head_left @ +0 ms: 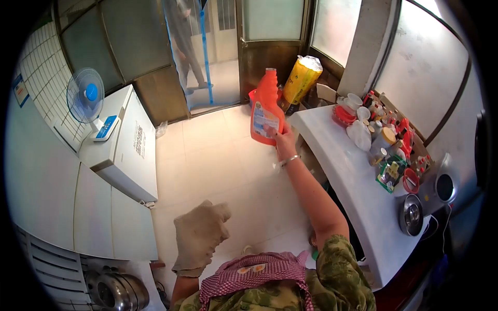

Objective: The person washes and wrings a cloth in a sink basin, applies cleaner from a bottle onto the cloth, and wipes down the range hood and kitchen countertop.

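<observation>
My right hand (284,142) is closed around the lower part of a red-orange plastic detergent bottle (266,103) with a pale label. The bottle is held out at arm's length, nearly upright, its narrow neck at the top. A bracelet circles my right wrist. A beige cloth (199,233) wraps over my left hand, which is raised low in front of my body. The cloth hides the fingers, bunched as though gripping it. A checked pink apron (259,272) covers my front.
A white counter (337,150) on the right carries jars, bottles, bowls and a metal pot (411,215). On the left, a fan (85,96) stands on a white chest freezer (129,140). A yellow package (302,80) leans in the far corner. Beyond the doorway a person (187,46) is partly visible.
</observation>
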The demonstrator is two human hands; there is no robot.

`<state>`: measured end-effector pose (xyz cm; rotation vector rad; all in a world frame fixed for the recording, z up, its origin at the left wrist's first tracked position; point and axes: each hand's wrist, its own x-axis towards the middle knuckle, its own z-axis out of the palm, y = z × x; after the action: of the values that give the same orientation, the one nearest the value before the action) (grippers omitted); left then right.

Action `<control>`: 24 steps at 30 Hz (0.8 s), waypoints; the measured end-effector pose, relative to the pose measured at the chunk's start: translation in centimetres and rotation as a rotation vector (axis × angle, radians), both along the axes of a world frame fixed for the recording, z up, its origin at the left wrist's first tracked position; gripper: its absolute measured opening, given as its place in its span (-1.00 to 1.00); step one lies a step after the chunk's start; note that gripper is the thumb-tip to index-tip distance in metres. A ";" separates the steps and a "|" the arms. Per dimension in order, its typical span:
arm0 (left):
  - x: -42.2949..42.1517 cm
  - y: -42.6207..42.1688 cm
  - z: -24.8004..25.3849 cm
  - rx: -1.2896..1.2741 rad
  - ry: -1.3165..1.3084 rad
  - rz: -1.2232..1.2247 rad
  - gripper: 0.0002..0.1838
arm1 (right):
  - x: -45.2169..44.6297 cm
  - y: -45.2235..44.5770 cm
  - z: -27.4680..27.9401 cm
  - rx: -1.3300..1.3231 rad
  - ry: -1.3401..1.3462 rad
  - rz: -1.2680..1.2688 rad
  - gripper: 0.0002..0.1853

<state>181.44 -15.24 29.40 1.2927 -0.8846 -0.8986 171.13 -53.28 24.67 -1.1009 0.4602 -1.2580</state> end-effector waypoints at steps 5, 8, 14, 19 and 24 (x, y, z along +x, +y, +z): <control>2.5 -2.2 0.0 -0.009 0.026 0.091 -0.73 | 1.6 -6.7 0.2 0.092 -0.020 -0.007 -0.53; 2.9 -2.2 -0.2 0.004 0.046 0.160 -0.73 | -1.7 -12.3 0.4 0.091 -0.008 -0.072 -0.52; 2.7 -2.1 0.2 0.013 0.042 0.285 -0.74 | -13.8 -26.6 5.1 0.007 -0.079 -0.474 -0.50; 2.7 -3.1 -0.3 0.023 0.068 0.339 -0.74 | -19.6 -27.7 10.0 -0.104 0.088 -0.619 -0.51; 2.6 -6.0 -0.5 0.014 0.063 0.270 -0.74 | -13.1 -25.4 6.9 -0.074 0.060 -0.289 -0.56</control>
<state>184.00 -21.22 28.86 1.3514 -0.6366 -0.7290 158.05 -78.72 31.60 -1.1658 0.6401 -1.5070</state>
